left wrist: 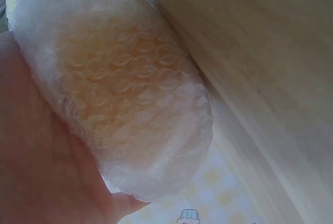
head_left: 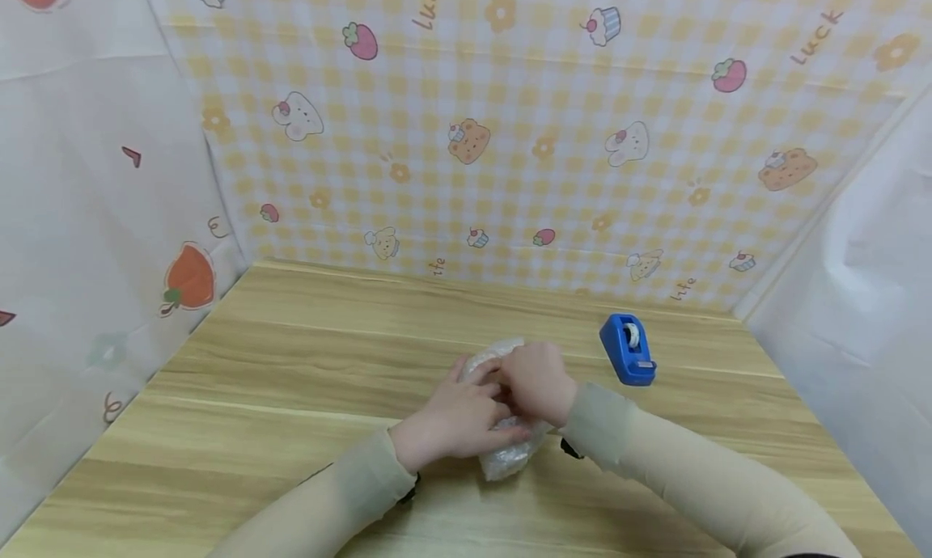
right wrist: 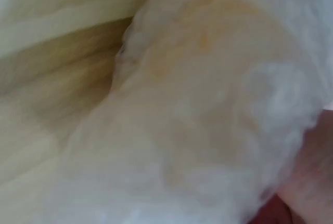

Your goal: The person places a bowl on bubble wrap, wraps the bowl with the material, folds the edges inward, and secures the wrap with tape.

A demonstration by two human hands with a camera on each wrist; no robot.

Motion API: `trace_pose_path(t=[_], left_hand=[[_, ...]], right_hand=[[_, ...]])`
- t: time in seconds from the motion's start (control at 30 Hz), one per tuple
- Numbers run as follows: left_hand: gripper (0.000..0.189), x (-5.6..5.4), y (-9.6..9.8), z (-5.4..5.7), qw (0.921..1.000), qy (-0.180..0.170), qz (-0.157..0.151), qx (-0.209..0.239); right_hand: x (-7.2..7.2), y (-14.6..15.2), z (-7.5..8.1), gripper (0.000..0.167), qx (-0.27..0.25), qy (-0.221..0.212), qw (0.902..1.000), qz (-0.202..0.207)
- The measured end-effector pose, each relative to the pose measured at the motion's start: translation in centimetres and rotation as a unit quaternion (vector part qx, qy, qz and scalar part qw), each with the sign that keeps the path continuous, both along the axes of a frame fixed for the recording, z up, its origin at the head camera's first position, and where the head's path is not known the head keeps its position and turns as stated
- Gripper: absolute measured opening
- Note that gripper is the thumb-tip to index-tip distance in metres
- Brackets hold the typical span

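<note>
A bundle of bubble wrap lies on the wooden table between the two hands, and something orange-yellow inside it shows through the clear bubbles. My left hand holds the bundle from the left, with its fingers reaching over the top and the thumb across the near part. The right hand bends down over the bundle from the right, fingers curled at the wrap. Its fingertips are mostly hidden. In the right wrist view the wrapped bundle is blurred, with part of the hand at its edge.
A blue tape dispenser with a roll of tape stands on the table to the right, beyond the right forearm. A yellow checked cloth hangs at the back, and white sheets line the sides.
</note>
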State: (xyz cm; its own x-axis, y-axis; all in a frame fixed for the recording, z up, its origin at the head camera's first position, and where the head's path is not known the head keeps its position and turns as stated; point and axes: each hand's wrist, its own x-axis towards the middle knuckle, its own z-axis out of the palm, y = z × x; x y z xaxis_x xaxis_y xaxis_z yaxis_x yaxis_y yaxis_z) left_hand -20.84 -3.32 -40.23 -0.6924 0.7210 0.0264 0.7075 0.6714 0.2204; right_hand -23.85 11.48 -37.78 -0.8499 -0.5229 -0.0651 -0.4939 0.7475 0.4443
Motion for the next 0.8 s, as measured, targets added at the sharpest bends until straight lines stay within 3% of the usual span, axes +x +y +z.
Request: trace_pose_path(t=[0.2, 0.33, 0.8], left_hand=[[0.053, -0.07, -0.10, -0.15, 1.0000, -0.002, 0.000, 0.001], [0.052, -0.06, -0.07, -0.09, 1.0000, -0.005, 0.000, 0.001], [0.056, 0.11, -0.19, 0.08, 1.0000, -0.007, -0.004, 0.004]], right_hand=[[-0.13, -0.52, 0.42, 0.018, 0.038, -0.013, 0.9992, -0.009], [-0.43, -0.69, 0.37, 0.009, 0.058, -0.018, 0.9979, -0.022], [-0.62, -0.11, 0.63, 0.021, 0.032, -0.018, 0.9993, 0.010]])
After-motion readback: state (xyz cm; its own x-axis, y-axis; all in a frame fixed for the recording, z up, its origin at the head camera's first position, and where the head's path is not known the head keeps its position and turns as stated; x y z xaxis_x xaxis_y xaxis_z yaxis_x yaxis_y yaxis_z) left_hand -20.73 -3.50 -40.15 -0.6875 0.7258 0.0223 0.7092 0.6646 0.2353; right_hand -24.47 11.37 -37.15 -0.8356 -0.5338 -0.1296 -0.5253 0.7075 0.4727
